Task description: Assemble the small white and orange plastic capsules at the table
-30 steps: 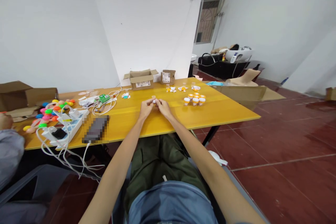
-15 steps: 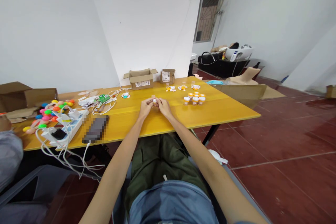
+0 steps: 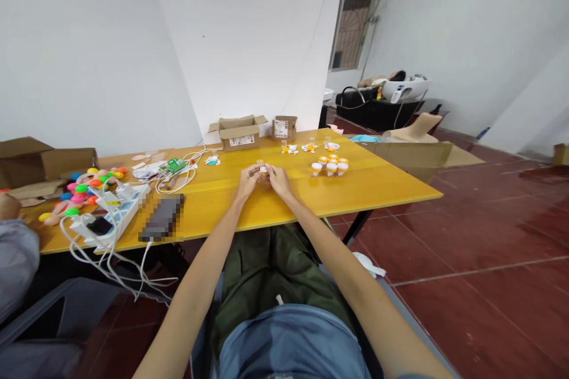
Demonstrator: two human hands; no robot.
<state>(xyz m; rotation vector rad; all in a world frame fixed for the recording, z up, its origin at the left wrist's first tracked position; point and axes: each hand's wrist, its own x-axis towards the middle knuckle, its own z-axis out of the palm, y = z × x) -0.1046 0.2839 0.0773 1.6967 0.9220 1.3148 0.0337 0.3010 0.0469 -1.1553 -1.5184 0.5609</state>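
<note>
Both my hands meet over the middle of the yellow table (image 3: 368, 189). My left hand (image 3: 248, 180) and my right hand (image 3: 278, 179) pinch a small white and orange piece (image 3: 262, 170) between their fingertips, just above the tabletop. To the right of my hands stands a cluster of small orange bottles with white caps (image 3: 329, 166). Further back lie several small white and orange parts (image 3: 307, 147).
Two open cardboard boxes (image 3: 239, 132) stand at the table's far edge. A white power strip (image 3: 112, 211) with cables, a dark phone (image 3: 162, 217) and coloured plastic balls (image 3: 86, 189) fill the left side. Another person's sleeve (image 3: 15, 254) shows at far left. Flattened cardboard (image 3: 418, 154) lies right of the table.
My hands stay together on the small piece, with only slight finger movement. The view has shifted very little.
</note>
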